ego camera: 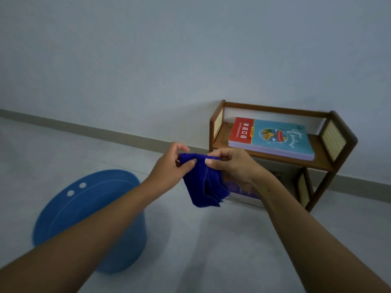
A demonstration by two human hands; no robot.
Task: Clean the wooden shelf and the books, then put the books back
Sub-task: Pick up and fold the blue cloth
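A small wooden shelf (323, 163) with woven side panels stands against the wall at the right. A stack of books (273, 138) lies flat on its top board, red and light-blue cover up. More books (247, 194) lie on the lower board, mostly hidden by my right arm. In front of the shelf I hold a dark blue cloth (204, 182) in the air. My left hand (173, 166) pinches its upper left edge and my right hand (230, 163) pinches its upper right edge. The cloth hangs down in folds.
A blue plastic bucket (91, 218) stands on the pale floor at the lower left, under my left forearm. A grey baseboard (95, 130) runs along the white wall behind.
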